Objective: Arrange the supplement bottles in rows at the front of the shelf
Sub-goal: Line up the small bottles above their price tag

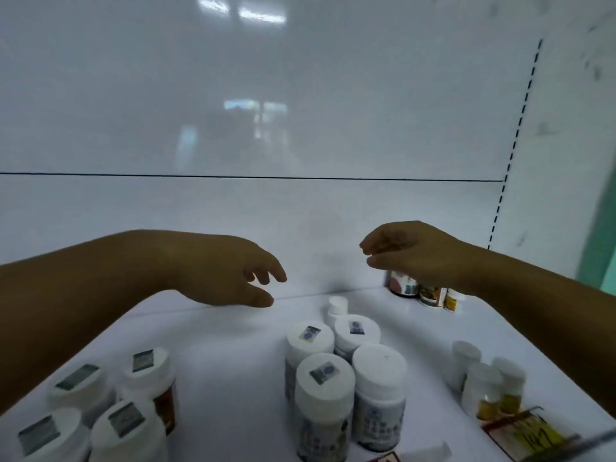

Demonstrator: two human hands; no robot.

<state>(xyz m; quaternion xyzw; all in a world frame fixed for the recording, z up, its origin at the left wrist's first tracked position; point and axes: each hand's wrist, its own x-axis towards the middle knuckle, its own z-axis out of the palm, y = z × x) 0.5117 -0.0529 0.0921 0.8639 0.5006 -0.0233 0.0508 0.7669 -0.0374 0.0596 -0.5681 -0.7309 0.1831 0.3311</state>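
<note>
White-capped supplement bottles stand on a white shelf point(233, 355). One cluster point(106, 405) is at the front left, with a brown-labelled bottle point(156, 378) in it. A second cluster point(343, 368) stands at the front centre. Small yellow-labelled bottles point(486, 385) stand at the front right. At the back right corner a dark-labelled bottle point(404, 284) and two smaller ones point(436, 296) stand against the wall. My right hand point(410, 251) hovers directly over that dark-labelled bottle, fingers curled and apart, holding nothing. My left hand point(230, 271) hangs over the bare back of the shelf, fingers spread.
The glossy white back wall point(266, 128) rises behind the shelf. A slotted upright point(513, 145) runs down the right side. A red and yellow price label point(530, 435) sits on the front edge at the right.
</note>
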